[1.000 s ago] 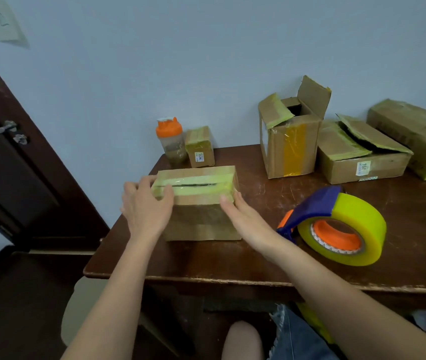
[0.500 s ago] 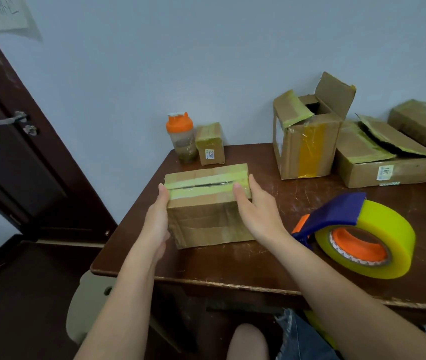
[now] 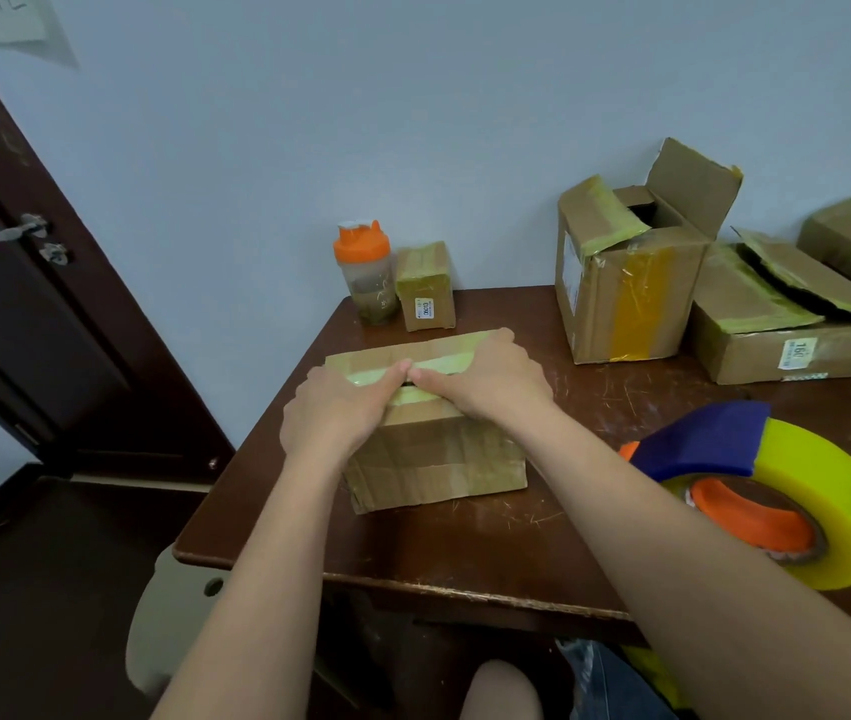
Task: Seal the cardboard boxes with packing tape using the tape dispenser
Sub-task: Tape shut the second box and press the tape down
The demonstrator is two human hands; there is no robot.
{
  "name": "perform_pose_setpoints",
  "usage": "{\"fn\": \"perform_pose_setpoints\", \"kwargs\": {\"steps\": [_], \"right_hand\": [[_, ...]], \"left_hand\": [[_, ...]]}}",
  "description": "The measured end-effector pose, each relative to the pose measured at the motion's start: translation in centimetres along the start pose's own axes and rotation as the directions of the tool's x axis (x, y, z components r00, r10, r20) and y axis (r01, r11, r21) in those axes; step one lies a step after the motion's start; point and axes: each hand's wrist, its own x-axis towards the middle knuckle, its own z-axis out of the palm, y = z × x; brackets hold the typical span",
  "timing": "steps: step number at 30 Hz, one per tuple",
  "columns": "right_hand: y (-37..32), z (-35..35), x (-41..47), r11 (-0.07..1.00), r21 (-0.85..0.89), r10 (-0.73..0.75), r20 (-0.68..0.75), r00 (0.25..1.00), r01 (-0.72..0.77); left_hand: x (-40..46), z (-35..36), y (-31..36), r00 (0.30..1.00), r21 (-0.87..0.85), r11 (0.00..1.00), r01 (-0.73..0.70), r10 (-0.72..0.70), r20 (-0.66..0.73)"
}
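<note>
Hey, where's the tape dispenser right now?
In the head view the tape dispenser lies on the table near its front edge, just beyond the right forearm, with neither hand touching it.

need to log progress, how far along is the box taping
Done: nothing clearly sealed; the small brown cardboard box carries greenish tape, but a dark slit shows between its top flaps. In hand: left hand and right hand press those flaps together. Left: taping it with the yellow tape roll in its blue-and-orange dispenser, lying untouched on the dark wooden table, then the tall open-flapped box and flat box with lifted lid.
</note>
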Motion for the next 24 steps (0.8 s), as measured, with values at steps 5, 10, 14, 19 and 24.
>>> {"fn": "perform_pose_setpoints", "kwargs": {"steps": [5,10,14,19,24], "right_hand": [[0.6,0.2,1.1,0.997,-0.054,-0.057,-0.013,0.998,0.057],[1.2,-0.5,0.9,0.992,-0.049,-0.116,0.012,0.993,0.116],[3.0,-1.8,-0.3,0.983,0.154,-0.105,0.040,0.994,0.098],[4.8,-4.1,-2.4,0.991,0.010,-0.136,-0.055,0.989,0.137],[5.0,-4.3,-4.1,0.946,0.041,-0.316,-0.108,0.942,0.322]], "left_hand": [[0.5,-0.5,-0.2,0.998,0.035,0.998,-0.055,0.055,0.001],[0.7,-0.4,-1.0,0.997,-0.047,0.997,-0.058,0.055,-0.048],[1.1,-0.7,-1.5,0.999,-0.312,0.949,0.042,-0.030,0.045],[-0.7,-0.2,-1.3,0.985,-0.781,0.606,0.152,-0.032,0.167],[-5.6,3.8,0.0,0.988,-0.760,0.648,-0.060,0.147,0.048]]}}
